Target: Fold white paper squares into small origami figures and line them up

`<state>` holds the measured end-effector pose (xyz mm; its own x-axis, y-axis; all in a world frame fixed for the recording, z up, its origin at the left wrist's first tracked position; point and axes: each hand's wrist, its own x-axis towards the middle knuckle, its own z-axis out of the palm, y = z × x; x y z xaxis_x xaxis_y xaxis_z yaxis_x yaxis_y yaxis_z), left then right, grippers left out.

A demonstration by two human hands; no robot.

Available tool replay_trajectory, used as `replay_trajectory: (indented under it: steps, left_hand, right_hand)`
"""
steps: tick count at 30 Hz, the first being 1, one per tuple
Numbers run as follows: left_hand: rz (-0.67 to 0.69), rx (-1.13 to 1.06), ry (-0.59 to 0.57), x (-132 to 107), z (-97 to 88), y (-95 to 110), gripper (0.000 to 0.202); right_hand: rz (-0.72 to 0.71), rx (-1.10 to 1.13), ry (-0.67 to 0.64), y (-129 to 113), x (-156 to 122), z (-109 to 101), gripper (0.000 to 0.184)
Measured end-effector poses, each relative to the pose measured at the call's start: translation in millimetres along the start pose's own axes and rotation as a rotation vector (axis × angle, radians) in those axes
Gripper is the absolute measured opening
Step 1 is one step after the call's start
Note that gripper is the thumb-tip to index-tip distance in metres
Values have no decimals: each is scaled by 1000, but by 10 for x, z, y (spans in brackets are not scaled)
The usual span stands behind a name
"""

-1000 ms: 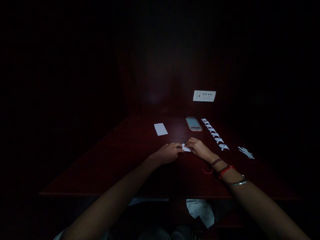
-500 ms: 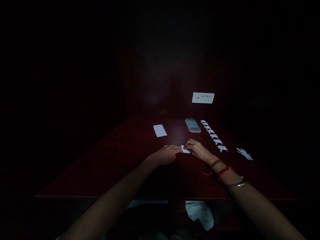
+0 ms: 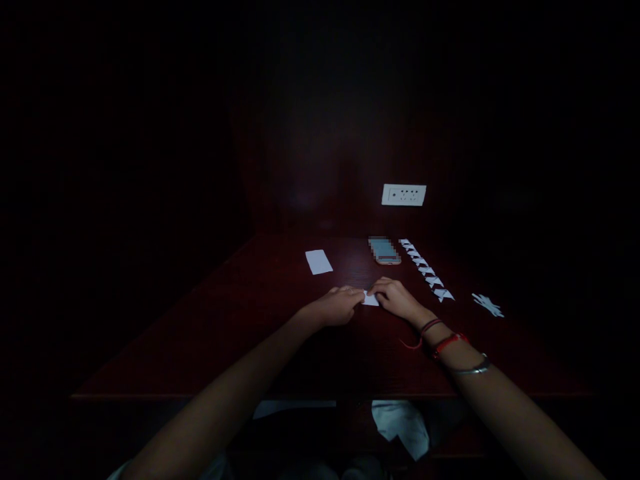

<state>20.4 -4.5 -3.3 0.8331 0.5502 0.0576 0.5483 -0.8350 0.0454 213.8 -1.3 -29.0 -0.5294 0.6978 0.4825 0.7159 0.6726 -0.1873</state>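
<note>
A small white piece of paper (image 3: pixel 371 299) lies on the dark red table between my two hands. My left hand (image 3: pixel 341 306) grips its left edge, thumb and fingertips pressed together there. On the paper's upper right side, the bent fingers of my right hand (image 3: pixel 395 298) pinch and press it. My fingers hide part of the paper, so its exact fold cannot be seen. Beyond my left hand a white rectangular sheet (image 3: pixel 319 262) lies flat. To the right of my right hand runs a slanting row of folded white paper pieces (image 3: pixel 427 271).
A phone (image 3: pixel 385 251) lies near the back of the table (image 3: pixel 240 313). Thin white paper strips (image 3: pixel 487 305) sit in a small pile at the right. A socket plate (image 3: pixel 404 195) is on the wall. Pale cloth or paper (image 3: pixel 401 425) shows below the front edge.
My fingers have shifted very slightly on the small paper. The whole view has moved a little; the other things on the table lie as before.
</note>
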Motion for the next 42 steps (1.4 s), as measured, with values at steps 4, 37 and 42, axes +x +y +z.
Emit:
replay_trajectory:
  steps: [4, 37, 42]
  left_hand:
    - [-9, 7, -9, 10, -14, 9, 41]
    - [-30, 41, 90, 36, 19, 53, 29]
    - [-45, -24, 148, 54, 68, 15, 25]
  right_hand:
    - [25, -61, -11, -34, 1, -13, 23]
    - [106, -313, -66, -9, -53, -127, 21]
    - [208, -33, 108, 59, -20, -88, 27]
